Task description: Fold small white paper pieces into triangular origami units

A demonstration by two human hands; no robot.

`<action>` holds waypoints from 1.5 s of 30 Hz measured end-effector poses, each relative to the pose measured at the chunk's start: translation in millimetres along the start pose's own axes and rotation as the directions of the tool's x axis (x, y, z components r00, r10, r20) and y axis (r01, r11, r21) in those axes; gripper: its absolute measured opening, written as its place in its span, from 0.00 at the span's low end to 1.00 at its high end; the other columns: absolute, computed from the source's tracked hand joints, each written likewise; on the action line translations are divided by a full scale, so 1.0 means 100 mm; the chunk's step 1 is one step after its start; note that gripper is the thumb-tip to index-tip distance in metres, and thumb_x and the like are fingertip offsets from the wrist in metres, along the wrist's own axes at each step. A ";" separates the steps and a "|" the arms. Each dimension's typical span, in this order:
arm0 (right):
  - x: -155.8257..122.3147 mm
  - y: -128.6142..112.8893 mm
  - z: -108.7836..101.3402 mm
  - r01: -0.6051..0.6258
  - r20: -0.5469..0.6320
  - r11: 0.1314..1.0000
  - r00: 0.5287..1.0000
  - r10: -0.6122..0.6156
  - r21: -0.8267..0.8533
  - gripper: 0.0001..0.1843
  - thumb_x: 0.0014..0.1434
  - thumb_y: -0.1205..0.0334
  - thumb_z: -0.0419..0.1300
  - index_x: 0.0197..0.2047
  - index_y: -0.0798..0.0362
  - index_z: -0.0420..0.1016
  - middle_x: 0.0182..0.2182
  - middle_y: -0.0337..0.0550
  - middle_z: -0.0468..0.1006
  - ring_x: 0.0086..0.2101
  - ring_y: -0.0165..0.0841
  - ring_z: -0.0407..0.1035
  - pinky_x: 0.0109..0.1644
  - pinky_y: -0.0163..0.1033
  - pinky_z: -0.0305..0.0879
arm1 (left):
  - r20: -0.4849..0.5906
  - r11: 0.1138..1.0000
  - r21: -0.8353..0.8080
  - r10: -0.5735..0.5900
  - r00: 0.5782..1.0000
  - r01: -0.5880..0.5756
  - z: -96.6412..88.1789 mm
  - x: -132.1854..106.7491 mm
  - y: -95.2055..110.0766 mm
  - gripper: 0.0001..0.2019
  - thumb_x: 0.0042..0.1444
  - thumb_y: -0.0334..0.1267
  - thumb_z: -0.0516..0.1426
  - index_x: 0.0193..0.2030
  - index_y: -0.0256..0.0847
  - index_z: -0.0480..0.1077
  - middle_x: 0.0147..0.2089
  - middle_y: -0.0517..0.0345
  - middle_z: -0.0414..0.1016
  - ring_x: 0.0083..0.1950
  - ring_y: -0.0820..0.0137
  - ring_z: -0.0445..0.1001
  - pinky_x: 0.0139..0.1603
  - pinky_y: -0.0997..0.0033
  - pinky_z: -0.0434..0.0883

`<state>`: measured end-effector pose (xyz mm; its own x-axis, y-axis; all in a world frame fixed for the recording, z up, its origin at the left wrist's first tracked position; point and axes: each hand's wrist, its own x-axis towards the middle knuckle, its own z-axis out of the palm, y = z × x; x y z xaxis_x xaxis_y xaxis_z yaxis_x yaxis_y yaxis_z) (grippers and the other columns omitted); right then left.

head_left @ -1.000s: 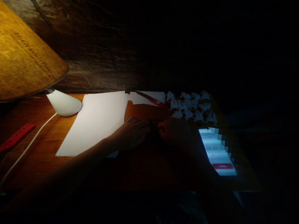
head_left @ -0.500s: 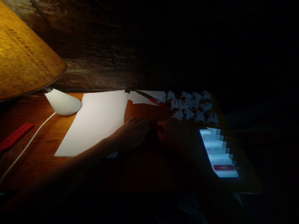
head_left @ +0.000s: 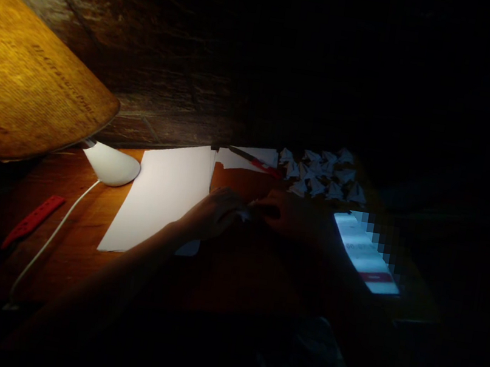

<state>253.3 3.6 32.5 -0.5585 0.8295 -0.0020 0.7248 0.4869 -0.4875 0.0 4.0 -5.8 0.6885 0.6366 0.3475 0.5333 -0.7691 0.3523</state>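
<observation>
My left hand [head_left: 212, 212] is closed around a small piece of white paper [head_left: 244, 215], which pokes out at its fingertips. Close by on the right, my right hand [head_left: 281, 210] has its fingers pinched at the same paper. Shadow covers much of both hands, so the paper's shape is hard to make out. A stack of white paper sheets [head_left: 164, 196] lies under and behind my left wrist. Beyond my hands, a knife with a red handle [head_left: 257, 163] rests across smaller paper pieces [head_left: 230, 158]. Several small folded paper shapes [head_left: 318, 173] stand grouped to its right.
A lit phone [head_left: 367, 254] lies right of my right hand. On the left are a desk lamp with a yellow-lit shade [head_left: 40, 73], its white base [head_left: 116, 168], a white cable [head_left: 53, 231] and a red power strip [head_left: 33, 220]. The wooden table [head_left: 83, 220] meets a wall behind.
White paper now shows between my hands, where it was hidden before. My right hand has turned slightly and lies a bit higher. The whole view has shifted a little.
</observation>
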 end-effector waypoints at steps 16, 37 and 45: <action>0.01 0.18 0.00 0.046 0.073 0.999 0.996 -0.048 0.025 0.18 0.66 0.63 0.63 0.57 0.44 0.84 0.49 0.46 0.78 0.44 0.36 0.73 0.47 0.38 0.61 | 0.083 0.992 -0.114 0.071 0.994 -0.061 0.00 -0.02 -0.04 0.19 0.62 0.24 0.51 0.51 0.42 0.79 0.61 0.49 0.80 0.64 0.60 0.77 0.61 0.49 0.78; 0.02 0.16 -0.05 0.061 0.066 0.998 0.996 -0.063 0.032 0.13 0.69 0.61 0.61 0.52 0.51 0.86 0.46 0.47 0.83 0.44 0.36 0.74 0.48 0.39 0.61 | 0.128 0.991 -0.099 0.098 0.987 -0.085 -0.04 0.02 0.04 0.18 0.67 0.27 0.52 0.58 0.43 0.76 0.59 0.50 0.82 0.59 0.61 0.80 0.60 0.52 0.78; 0.02 0.17 -0.09 0.050 0.058 0.998 0.997 -0.052 0.038 0.10 0.67 0.63 0.63 0.47 0.50 0.87 0.45 0.45 0.84 0.44 0.36 0.75 0.48 0.39 0.61 | 0.167 0.994 -0.074 0.088 0.982 -0.076 -0.05 0.00 0.06 0.26 0.64 0.25 0.52 0.65 0.47 0.73 0.64 0.53 0.79 0.61 0.61 0.79 0.62 0.53 0.76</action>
<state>268.4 16.1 32.4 -0.6180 0.7857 -0.0277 0.6803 0.5168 -0.5198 0.9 -0.5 0.8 0.8053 0.5479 0.2267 0.4411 -0.8090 0.3884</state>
